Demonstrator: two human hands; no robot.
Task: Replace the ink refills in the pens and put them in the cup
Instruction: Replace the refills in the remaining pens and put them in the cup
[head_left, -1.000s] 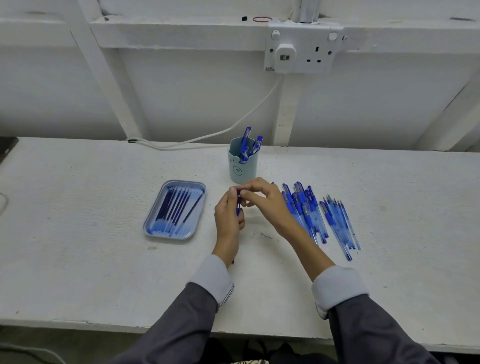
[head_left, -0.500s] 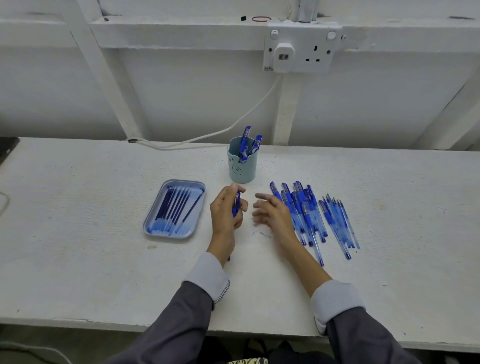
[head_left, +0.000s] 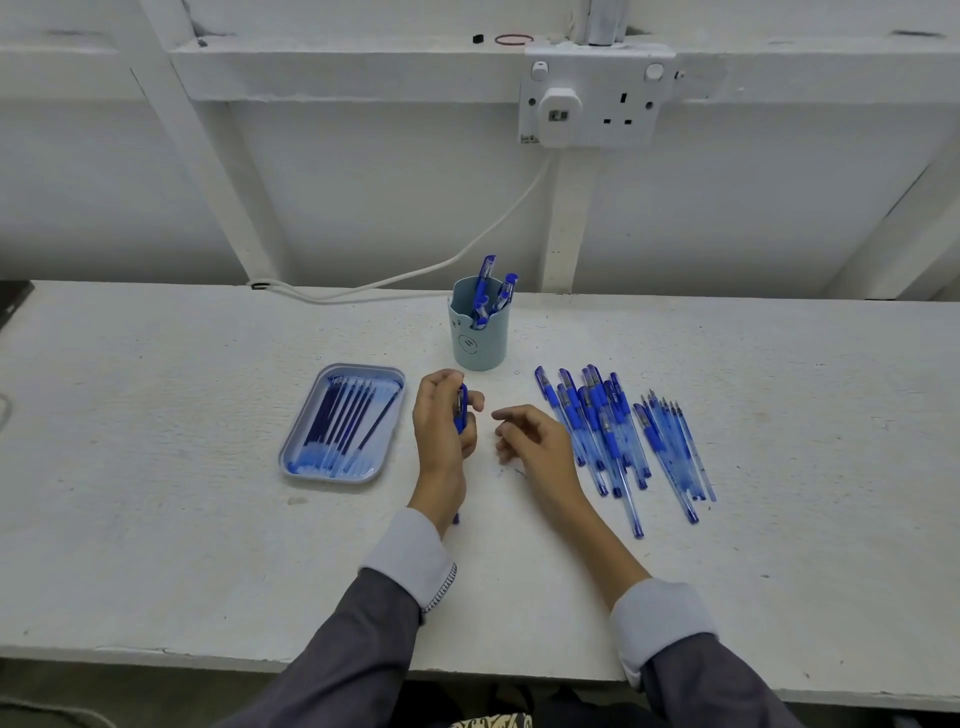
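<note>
Our right hand (head_left: 535, 447) has let go of the pen (head_left: 461, 410) and drawn off to the right since a second ago, when both hands met at its top end; the left hand (head_left: 441, 431) has hardly shifted. The pen stands nearly upright in that left hand, fingers and thumb curled round its blue upper part, its lower tip showing below the wrist, close over the table (head_left: 156, 519). The right hand holds nothing: its fingers are loosely spread and half bent, low over the table between the left hand and the pile (head_left: 597, 431) of pens waiting on the right; we cannot tell whether it touches the surface. Just behind the left hand stands the cup (head_left: 480, 348), with a few pens already leaning in it. Just to the left of that hand lies the tray (head_left: 363, 369), holding a row of dark refills (head_left: 337, 421). Beside the pile, further right, lies a thinner bunch (head_left: 670, 452) of slim pointed pieces; we cannot say what they are. We judge that this pen is closed up with its refill in, though the hand hides the joint. If so, the next move is short: we lift the pen over the rim just behind and drop it in, minding the pens that lean there, while the free right hand reaches for the pile.
</note>
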